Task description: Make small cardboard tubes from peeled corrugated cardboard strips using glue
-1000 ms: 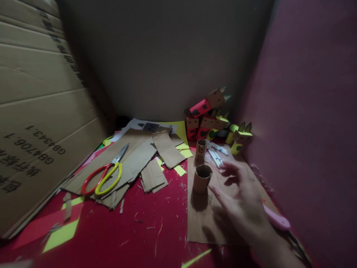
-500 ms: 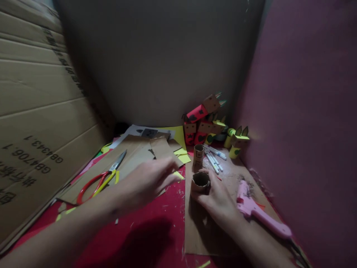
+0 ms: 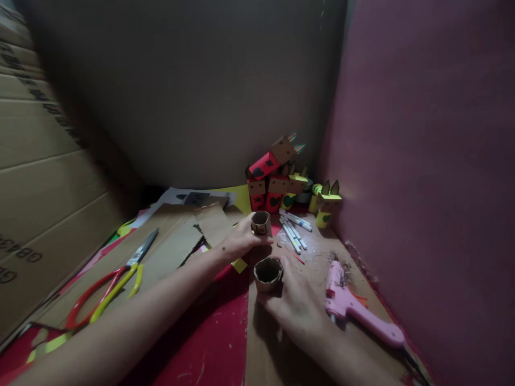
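My left hand [image 3: 243, 236] has its fingers around the farther cardboard tube [image 3: 261, 222], a brown roll with dark drawn marks. Nearer to me, my right hand [image 3: 293, 295] grips a wider cardboard tube [image 3: 267, 273] with an uneven rim, its open end facing up. Both tubes are above the brown cardboard sheet [image 3: 265, 343]. Several white markers [image 3: 293, 234] lie just beyond the hands, to the right of the farther tube. A thin red stick [image 3: 296, 256] rests between the markers and my right hand.
On the right lies a pink glue gun [image 3: 362, 311]. Red-and-yellow scissors [image 3: 120, 284] rest on cardboard at the left. Red and yellow cardboard figures [image 3: 273, 187] stand at the back. A large carton [image 3: 48, 177] rises on the left, a pink wall [image 3: 422, 161] on the right.
My left hand has moved right and taken hold of the farther tube. My right hand still grips the nearer tube. The view has shifted, so the things on the table appear farther left.
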{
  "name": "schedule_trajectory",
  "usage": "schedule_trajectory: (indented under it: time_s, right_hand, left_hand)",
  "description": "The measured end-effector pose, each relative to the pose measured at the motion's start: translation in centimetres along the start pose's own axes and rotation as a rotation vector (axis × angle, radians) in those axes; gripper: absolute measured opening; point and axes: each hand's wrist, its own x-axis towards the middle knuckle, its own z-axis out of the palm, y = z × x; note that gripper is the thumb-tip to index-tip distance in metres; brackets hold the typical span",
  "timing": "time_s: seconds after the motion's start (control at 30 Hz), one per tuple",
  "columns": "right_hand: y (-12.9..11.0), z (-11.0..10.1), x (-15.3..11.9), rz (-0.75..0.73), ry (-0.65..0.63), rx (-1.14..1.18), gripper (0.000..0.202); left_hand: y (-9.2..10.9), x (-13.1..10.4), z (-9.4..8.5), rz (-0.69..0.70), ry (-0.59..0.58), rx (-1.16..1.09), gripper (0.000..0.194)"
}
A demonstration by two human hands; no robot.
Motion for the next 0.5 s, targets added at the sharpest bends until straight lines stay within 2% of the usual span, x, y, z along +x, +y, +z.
schedule_trajectory:
  time_s: [0.07,0.17,0.33,0.5]
  right_hand:
    - [-0.1,-0.5,0.2,0.033,0.032,-0.033,0.028]
    - [0.1,-0.9,0.6,0.062,0.101,-0.063,0.029]
    - [0.9,-0.9,1.2,0.043,0.082,-0.039,0.04]
    - [1.2,-0.7,1.2,0.084,0.064,0.045,0.042]
  left_hand:
    - [0.4,-1.6,-1.1,0.024,-0.027,0.008,0.042]
    - [0.9,-4.1,-1.8,-0.033,-0.062,-0.027,0.041]
    - [1.2,-7.2,-0.4,-0.143,-0.116,-0.048,0.038]
    - [-0.1,-8.1,1.0,-0.1,-0.141,-0.046,0.04]
